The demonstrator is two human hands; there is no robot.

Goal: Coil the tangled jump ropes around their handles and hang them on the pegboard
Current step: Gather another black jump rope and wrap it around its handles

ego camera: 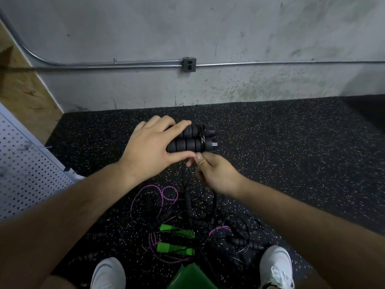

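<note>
Fingers of our left hand clamped round a pair of black handles; right hand pinching the black rope.
We hold the handles side by side above the floor, with a few rope turns wound near their capped ends. Our right hand nips the strand just beneath them. Below lies the tangled pile: pink cord, green handles and further black ones. At left stands the pegboard.

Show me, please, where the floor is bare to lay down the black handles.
Bare floor stretches from the wall to the black handles, and right of the right hand. A strip lies beside the pegboard. Crowded: the rope tangle between the white shoes, below the right hand.
</note>
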